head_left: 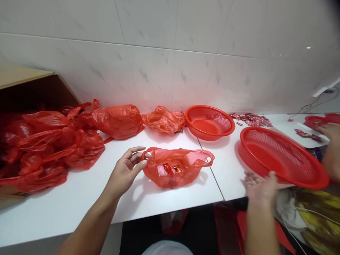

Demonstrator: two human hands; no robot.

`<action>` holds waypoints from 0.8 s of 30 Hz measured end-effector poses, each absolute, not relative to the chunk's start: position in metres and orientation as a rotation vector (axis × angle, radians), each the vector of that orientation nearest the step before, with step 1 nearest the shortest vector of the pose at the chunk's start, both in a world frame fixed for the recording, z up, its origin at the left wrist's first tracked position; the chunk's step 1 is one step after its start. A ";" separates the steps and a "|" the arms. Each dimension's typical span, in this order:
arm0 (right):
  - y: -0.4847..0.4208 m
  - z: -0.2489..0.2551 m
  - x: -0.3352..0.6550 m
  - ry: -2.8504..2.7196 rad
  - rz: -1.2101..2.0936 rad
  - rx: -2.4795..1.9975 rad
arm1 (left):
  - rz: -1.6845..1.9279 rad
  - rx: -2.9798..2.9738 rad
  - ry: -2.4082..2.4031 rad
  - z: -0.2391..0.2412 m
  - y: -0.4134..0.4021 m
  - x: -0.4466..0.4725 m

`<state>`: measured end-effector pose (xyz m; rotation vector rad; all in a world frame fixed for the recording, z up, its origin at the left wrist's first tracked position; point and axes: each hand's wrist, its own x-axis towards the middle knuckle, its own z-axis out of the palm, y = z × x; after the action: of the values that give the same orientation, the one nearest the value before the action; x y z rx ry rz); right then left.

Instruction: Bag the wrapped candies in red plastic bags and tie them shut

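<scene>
Red carrier bag stands with wide mouth between two hands

The red carrier bag (172, 181) stands on the white table (87, 198), near its front edge. Its film is thin, wrinkled and partly see-through; the mouth gapes upward, and the inside of the back wall looks pinker. At the bottom lie small wrapped pieces (169, 169), some red and gold, some pale pink. Its right handle makes a loop that leans outward.

At the left end of the bag is the left hand (129, 170). Its fingers are curved, and one reaches to the handle loop; whether it pinches the film, I cannot tell. To the right of the bag, well apart, the right hand (261, 187) is blurred, with palm upward and fingers spread, just beside a big red basket (281, 157). If they touch, I cannot tell.

Behind the bag are a crumpled red bag (164, 120) and, a little rightward, a smaller red basket (209, 124). Left of the bag, a heap of filled red bags (50, 141) spreads from a cardboard box (25, 76).
</scene>
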<state>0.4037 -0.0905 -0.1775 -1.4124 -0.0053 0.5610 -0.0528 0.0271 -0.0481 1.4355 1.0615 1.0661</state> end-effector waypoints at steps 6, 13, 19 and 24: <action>-0.050 -0.131 0.272 -1.110 0.362 -1.728 | 1.089 1.523 1.075 -0.045 0.025 -0.044; -0.023 -0.056 0.281 -1.057 0.226 -1.227 | 1.533 1.742 1.311 -0.015 0.027 -0.055; -0.019 -0.024 0.249 -1.071 0.645 -0.763 | 1.711 1.951 1.092 0.017 0.027 -0.044; -0.015 -0.009 0.213 -1.195 1.094 -0.707 | 1.541 2.069 0.789 0.035 0.014 -0.012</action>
<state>0.2127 -0.0152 -0.0091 -0.7067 -1.1953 1.0937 -0.0116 0.0144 0.0351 2.0691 0.7893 1.5407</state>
